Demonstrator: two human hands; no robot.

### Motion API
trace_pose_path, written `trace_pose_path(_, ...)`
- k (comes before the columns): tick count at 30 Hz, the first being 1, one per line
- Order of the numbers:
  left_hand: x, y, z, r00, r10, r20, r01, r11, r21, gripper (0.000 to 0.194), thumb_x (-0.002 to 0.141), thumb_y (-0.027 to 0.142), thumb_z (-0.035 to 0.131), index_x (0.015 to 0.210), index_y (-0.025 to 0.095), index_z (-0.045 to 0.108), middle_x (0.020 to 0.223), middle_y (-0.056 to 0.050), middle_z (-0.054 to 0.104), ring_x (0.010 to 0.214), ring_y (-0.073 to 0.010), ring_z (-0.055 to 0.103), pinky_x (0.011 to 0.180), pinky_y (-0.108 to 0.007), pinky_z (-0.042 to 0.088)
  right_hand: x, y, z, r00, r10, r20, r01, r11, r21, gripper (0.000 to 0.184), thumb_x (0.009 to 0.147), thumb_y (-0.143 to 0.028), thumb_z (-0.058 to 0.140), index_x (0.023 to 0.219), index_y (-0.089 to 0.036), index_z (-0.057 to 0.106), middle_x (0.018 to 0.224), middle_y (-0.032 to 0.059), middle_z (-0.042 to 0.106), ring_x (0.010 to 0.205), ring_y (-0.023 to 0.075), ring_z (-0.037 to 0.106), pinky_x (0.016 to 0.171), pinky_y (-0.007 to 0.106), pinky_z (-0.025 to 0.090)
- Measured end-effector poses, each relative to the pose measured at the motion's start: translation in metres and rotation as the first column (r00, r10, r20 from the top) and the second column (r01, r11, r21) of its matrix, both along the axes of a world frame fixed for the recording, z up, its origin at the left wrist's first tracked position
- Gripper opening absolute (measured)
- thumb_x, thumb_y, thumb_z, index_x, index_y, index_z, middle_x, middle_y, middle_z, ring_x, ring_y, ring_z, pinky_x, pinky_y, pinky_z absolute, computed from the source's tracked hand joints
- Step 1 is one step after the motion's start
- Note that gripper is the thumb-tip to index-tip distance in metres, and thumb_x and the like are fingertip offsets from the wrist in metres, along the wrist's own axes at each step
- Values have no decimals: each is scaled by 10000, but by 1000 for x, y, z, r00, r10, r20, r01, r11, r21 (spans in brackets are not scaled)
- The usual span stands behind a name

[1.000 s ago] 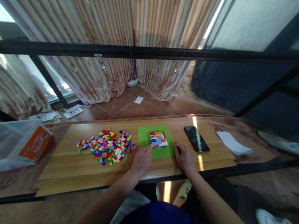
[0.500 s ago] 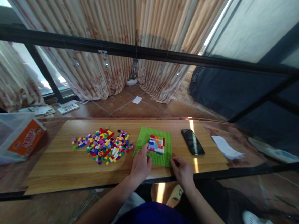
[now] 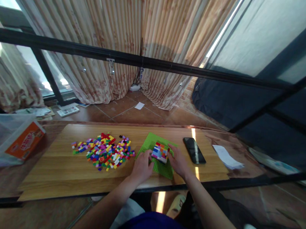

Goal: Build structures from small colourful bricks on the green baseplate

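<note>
A multicoloured block of toy building bricks (image 3: 160, 152) stands on a green studded baseplate (image 3: 165, 169), which lies turned at an angle on the wooden board. My left hand (image 3: 142, 165) is closed at the block's left side, thumb and fingers against its edge. On the opposite side, my right hand (image 3: 177, 161) has its fingers curled against the block's right edge. Both fingertips are partly hidden, and whether the block is still joined to the plate I cannot tell. Left of the plate spreads a pile of loose toy bricks (image 3: 106, 149) in many colours.
The wooden board (image 3: 61, 178) bears a black smartphone (image 3: 194, 150) to the right. Farther right lies white paper (image 3: 226, 157). A clear plastic box (image 3: 1, 133) with an orange label stands at the far left. A dark metal rail (image 3: 158, 64) crosses in front of the curtains.
My right hand has moved from the plate's lower right corner up to the block's right side. The baseplate and block have turned clockwise. My left hand stays at the block's left side.
</note>
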State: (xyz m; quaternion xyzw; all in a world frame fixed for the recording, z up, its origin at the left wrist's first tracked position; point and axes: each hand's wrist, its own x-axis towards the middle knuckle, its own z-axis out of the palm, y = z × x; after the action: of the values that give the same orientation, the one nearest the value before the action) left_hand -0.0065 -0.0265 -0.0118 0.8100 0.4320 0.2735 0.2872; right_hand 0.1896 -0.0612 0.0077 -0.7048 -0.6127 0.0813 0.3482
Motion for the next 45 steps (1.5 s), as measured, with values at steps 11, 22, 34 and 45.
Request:
trace_pose_path(11,13,29,10,998,16,-60,-15,1000,28,545,762,24,476,1294,138,472,1075,-120,669,1062,-242,599,963,-418,441,-18,-39,-28,893,-172,-417,108,979,-173,412,802,-403,581,1135,-163,619,990,116,709,761,222,690,693,373,562)
trace_pose_path(22,-11,4,-2,963,156,221,-125,981,-146,396,924,251,445,1304,143,464,1170,-129,663,1065,-208,638,924,-387,506,-44,-11,-18,848,-146,-510,131,989,-65,334,839,-413,535,1019,-175,686,957,121,735,866,263,687,784,408,540)
trace_pose_path(34,-10,-2,-11,947,99,305,-78,994,-81,315,874,223,527,1173,160,608,1099,-114,649,1023,-215,609,912,-381,501,-52,-3,-34,933,-164,-320,154,987,-54,513,848,-465,472,1182,-111,633,1096,170,668,983,270,608,906,429,458)
trace_pose_path(45,-13,-7,-12,960,122,253,-108,992,-69,311,881,238,517,1172,167,602,1038,-95,665,981,-217,611,909,-395,493,-45,-4,-40,963,-108,-246,99,994,-48,583,848,-551,421,1127,-87,635,1068,197,667,976,298,602,890,439,444)
